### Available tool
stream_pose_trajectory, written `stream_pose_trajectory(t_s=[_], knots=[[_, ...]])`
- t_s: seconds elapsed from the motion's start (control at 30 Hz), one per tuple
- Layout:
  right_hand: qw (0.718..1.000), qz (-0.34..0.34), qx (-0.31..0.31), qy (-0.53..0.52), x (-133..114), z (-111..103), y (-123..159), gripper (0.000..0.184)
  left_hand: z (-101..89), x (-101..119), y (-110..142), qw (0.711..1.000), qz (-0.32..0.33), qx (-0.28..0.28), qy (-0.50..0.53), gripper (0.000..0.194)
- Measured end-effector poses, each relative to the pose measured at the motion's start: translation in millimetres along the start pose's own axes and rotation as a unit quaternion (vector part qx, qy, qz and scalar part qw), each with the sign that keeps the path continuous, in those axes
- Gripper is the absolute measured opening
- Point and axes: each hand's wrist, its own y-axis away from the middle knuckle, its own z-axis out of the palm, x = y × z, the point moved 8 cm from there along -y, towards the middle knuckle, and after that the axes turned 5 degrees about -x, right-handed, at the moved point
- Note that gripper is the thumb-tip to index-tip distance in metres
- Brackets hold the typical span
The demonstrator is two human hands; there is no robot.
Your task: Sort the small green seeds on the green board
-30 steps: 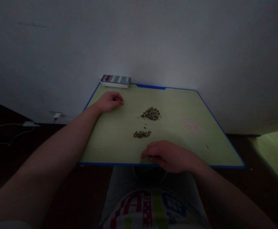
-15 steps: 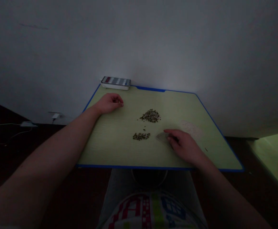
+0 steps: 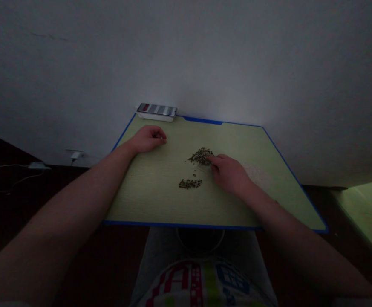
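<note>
My left hand [image 3: 148, 139] rests on the left of the pale green tabletop [image 3: 147, 192], fingers curled, thumb and forefinger nearly together. A tiny pale bit may be between them; I cannot make it out. With forefinger stretched out and thumb apart, my right hand [image 3: 229, 171] touches the right edge of a heap of small dark grains [image 3: 201, 155], perhaps seeds or dried beans. Faint pale streaks show beneath its fingertips. Nearer to me lies a smaller group of similar grains [image 3: 190, 184]. A thin spread of pale grains [image 3: 258, 174] lies beyond my right wrist.
A phone [image 3: 157, 109] sits on a white box [image 3: 155, 116] at the back left corner. Blue edging [image 3: 186, 224] frames the tabletop. Under its front edge, a dark round container [image 3: 200, 239] stands between my legs. A wall rises behind; plug and cables hang at left.
My right hand has moved from the front edge of the table, forward past the smaller group, to the larger dark heap. My left hand has stayed in place.
</note>
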Motion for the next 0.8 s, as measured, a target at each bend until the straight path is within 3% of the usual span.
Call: stream_pose_trajectory(t_s=[0.47, 0.8], knots=[[0.984, -0.162, -0.064, -0.039, -50, 8, -14, 0.045, 0.7, 1, 0, 1.000, -0.004, 0.000, 0.016, 0.019], [0.975, -0.190, -0.103, -0.059, -59, 12, 1, 0.042, 0.7, 0, 0, 1.000, -0.012, 0.001, 0.014, 0.018]])
